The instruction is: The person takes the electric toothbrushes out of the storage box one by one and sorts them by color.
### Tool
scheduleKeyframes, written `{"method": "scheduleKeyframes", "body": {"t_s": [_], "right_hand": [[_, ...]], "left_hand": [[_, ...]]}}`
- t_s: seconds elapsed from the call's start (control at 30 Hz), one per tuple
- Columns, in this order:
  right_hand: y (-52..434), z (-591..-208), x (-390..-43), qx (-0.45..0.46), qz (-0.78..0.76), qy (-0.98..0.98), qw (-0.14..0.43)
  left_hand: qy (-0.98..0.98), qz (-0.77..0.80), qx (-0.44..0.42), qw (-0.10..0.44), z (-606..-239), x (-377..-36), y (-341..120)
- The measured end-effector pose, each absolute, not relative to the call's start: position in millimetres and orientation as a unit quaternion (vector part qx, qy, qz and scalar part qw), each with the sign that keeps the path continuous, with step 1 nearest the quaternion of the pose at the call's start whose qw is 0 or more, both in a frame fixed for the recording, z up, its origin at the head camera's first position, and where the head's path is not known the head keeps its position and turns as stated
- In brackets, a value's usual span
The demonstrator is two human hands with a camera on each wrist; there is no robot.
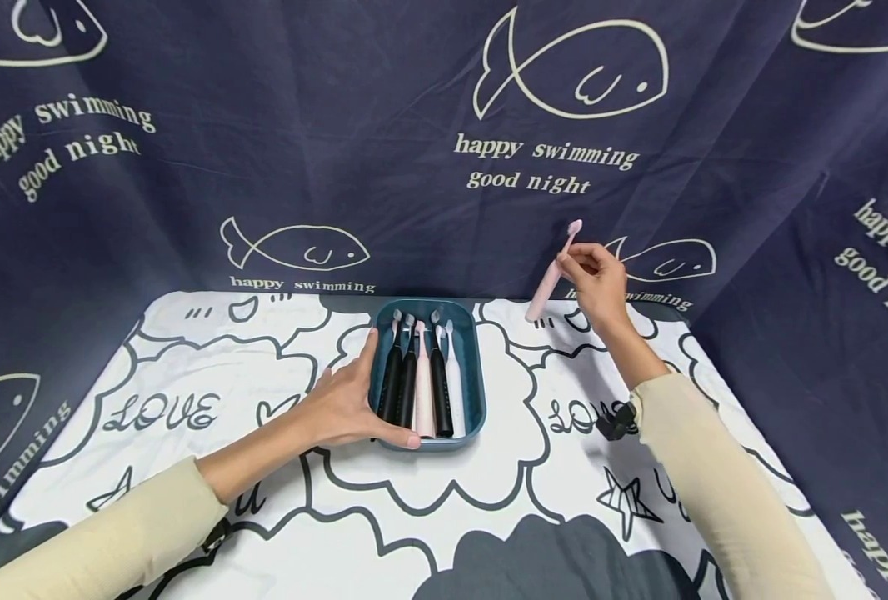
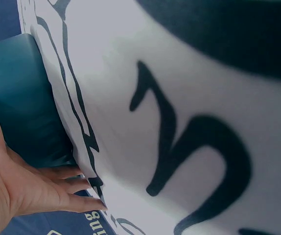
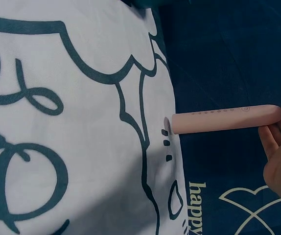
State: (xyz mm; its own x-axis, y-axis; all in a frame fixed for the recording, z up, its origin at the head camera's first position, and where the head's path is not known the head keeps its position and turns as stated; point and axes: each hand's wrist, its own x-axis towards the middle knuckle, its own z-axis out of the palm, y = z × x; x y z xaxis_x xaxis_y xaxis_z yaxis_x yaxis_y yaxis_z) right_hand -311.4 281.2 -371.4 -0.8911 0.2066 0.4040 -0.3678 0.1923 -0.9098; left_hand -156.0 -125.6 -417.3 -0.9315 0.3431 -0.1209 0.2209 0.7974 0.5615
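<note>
pink and slim, an electric toothbrush (image 1: 553, 272) is pinched near its neck by the person's right hand (image 1: 597, 279), fingers curled round it, above the far right part of the table (image 1: 212, 358), close to the far edge. it is tilted, bristle head up and away, handle base low over the printed cloth; the right wrist view shows its handle (image 3: 226, 119) with a row of small marks, lifted off the cloth. a teal tray (image 1: 476, 392) sits near the middle of the far edge, holding black, white and pink toothbrushes (image 1: 423, 379) side by side, heads pointing away. the left hand (image 1: 346, 400) rests against the tray's left wall, fingers straight and relaxed, thumb along its near edge.
</note>
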Motion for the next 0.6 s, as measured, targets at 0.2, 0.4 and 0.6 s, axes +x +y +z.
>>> {"method": "scheduleKeyframes", "body": {"t_s": [0.2, 0.4, 0.6], "right_hand": [[276.8, -373.9, -317.3, 0.045, 0.626, -0.745, 0.227], [274.3, -376.5, -320.5, 0.033, 0.618, -0.752, 0.225], [270.7, -378.6, -319.1, 0.035, 0.582, -0.775, 0.245]], "left_hand": [[0.943, 0.279, 0.147, 0.11, -417.5, -155.1, -126.2], [0.942, 0.28, 0.15, 0.108, -417.4, -154.8, -126.4], [0.942, 0.281, 0.152, 0.104, -417.8, -155.0, -126.3]]}}
